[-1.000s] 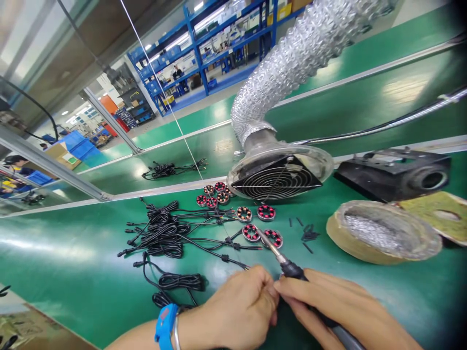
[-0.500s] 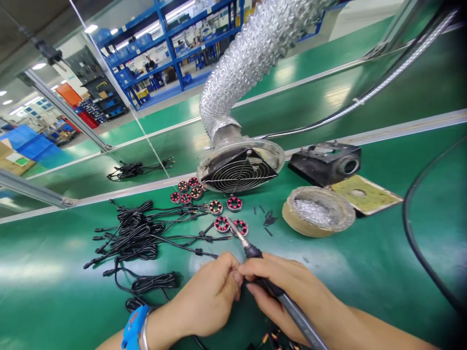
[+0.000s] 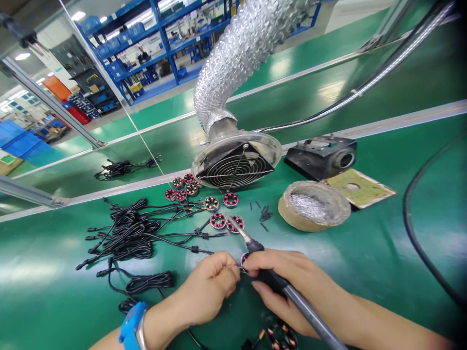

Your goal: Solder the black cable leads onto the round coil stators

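My right hand (image 3: 288, 287) is wrapped round a soldering iron (image 3: 270, 272), whose tip points up and left over the copper-wound rings. A red-and-silver wound ring, a motor stator (image 3: 244, 259), shows partly behind my right fingertips; whether they grip it is hard to see. My left hand (image 3: 209, 287) is closed in a pinch beside it, and thin wire (image 3: 241, 269) spans the small gap between the hands. Below, another stator (image 3: 280, 336) with coloured leads lies at the bottom edge. Several stators (image 3: 218, 220) sit on the green table just beyond the iron's tip.
Coiled black cables (image 3: 133, 231) lie at left. Behind the stators stands a fume fan (image 3: 237, 167) on a silver duct (image 3: 233, 63). To the right are a round tub (image 3: 306, 223), a black iron stand (image 3: 321, 158), a yellowish sponge (image 3: 359, 189) and small black sleeves (image 3: 265, 214).
My hands have drawn slightly apart, so thin wire and part of a stator now show between them. The view has shifted a little; the iron stays in my right hand.
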Motion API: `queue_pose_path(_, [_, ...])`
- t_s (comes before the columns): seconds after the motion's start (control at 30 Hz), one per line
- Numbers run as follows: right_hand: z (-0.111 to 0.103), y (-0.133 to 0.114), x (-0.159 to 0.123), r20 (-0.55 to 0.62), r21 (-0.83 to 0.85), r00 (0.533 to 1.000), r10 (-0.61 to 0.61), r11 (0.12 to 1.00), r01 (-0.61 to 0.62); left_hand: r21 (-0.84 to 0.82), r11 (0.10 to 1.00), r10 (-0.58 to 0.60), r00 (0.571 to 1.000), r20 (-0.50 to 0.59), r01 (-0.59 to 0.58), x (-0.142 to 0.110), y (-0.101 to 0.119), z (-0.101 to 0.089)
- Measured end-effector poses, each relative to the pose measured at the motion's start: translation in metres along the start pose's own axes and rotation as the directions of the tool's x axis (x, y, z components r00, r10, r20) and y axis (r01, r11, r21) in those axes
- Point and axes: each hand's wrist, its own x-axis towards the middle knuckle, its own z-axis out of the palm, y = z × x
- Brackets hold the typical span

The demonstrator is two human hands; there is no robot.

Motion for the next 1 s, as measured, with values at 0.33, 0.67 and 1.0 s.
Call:
queue_pose_path(0.33, [0.015, -0.004, 0.008, -0.154, 0.086, 0.965, 0.213, 0.976, -0.202, -0.041, 0.999, -0.032, 0.997, -0.063, 0.029, 0.003, 0.004, 0.002])
queue_pose_path(0.67, [0.005, -0.003, 0.002, -0.229, 0.023, 0.972, 0.045, 0.999, -0.04, 0.03, 1.0, 0.001, 0.994, -0.112, 0.002, 0.005, 0.001, 0.002])
queue_pose_path(1.0, [-0.032, -0.027, -0.018, -0.195, -0.124, 0.978, 0.081, 0.987, -0.106, -0.005, 0.999, -0.051, 0.995, -0.08, 0.051, 0.005, 0.001, 0.0])
